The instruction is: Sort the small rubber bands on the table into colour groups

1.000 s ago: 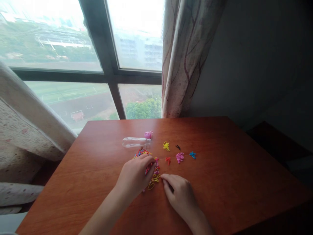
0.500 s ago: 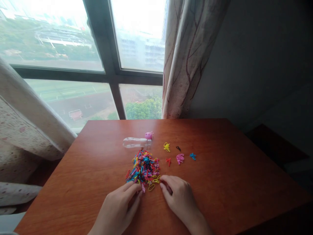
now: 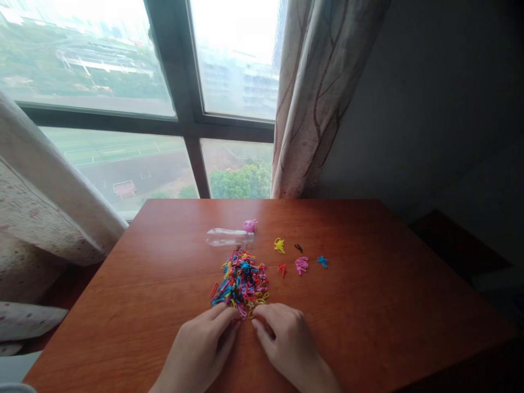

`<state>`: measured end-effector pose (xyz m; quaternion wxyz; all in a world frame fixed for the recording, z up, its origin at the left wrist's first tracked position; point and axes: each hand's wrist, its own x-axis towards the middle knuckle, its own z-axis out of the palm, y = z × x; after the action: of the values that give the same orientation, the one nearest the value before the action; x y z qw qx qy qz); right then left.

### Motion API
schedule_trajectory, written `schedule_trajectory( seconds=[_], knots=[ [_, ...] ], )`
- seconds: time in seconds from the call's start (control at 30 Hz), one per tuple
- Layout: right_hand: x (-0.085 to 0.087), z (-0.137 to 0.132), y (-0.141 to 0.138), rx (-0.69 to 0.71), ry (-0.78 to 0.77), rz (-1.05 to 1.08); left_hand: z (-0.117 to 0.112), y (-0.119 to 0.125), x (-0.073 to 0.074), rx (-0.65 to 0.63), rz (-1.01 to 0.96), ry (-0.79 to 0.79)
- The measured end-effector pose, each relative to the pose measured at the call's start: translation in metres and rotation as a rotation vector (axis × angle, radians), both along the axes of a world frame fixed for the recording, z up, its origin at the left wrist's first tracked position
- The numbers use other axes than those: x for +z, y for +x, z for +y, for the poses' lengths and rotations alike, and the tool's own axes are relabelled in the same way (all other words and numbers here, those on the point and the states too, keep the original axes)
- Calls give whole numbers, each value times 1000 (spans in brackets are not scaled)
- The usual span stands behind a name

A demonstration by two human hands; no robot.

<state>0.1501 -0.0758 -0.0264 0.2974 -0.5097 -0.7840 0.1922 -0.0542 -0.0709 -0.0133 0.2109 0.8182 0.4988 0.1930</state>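
A heap of small coloured rubber bands (image 3: 244,275) lies on the wooden table, mixed in red, blue, pink, yellow and black. At its front left edge is my left hand (image 3: 204,341), fingers curled and thumb near the index finger, beside a pink band (image 3: 243,313). What its fingertips hold, if anything, is hidden. My right hand (image 3: 286,338) faces it from the right, its index finger and thumb closed at a yellow rubber band (image 3: 251,314). Only a narrow gap separates the two hands.
Right of the heap lie small groups of yellow (image 3: 279,245), black (image 3: 298,248), red (image 3: 282,270), pink (image 3: 302,266) and blue bands (image 3: 322,262). Behind it, a clear plastic bottle (image 3: 225,238) lies sideways near a pink cap (image 3: 249,225). A window and curtains (image 3: 315,98) stand beyond the table (image 3: 368,305).
My right hand has moved left and slightly nearer to me, from the heap's right edge to the yellow band at its front. My left hand has barely moved.
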Motion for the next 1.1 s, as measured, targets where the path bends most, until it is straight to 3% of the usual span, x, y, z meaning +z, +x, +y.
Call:
schedule_trajectory(
  seconds=[0.27, 0.6, 0.93, 1.1],
  knots=[
    [0, -1, -24, -10, 72, -136, 1, 2, 2, -12, -8, 25],
    [-1, 0, -20, -37, 17, -12, 1, -5, 3, 39, -12, 47],
    [3, 0, -23, -43, 7, -105, 2, -6, 2, 52, -22, 68],
    [0, 1, -20, -44, 21, -23, 3, -8, 1, 53, -25, 68]
  ],
)
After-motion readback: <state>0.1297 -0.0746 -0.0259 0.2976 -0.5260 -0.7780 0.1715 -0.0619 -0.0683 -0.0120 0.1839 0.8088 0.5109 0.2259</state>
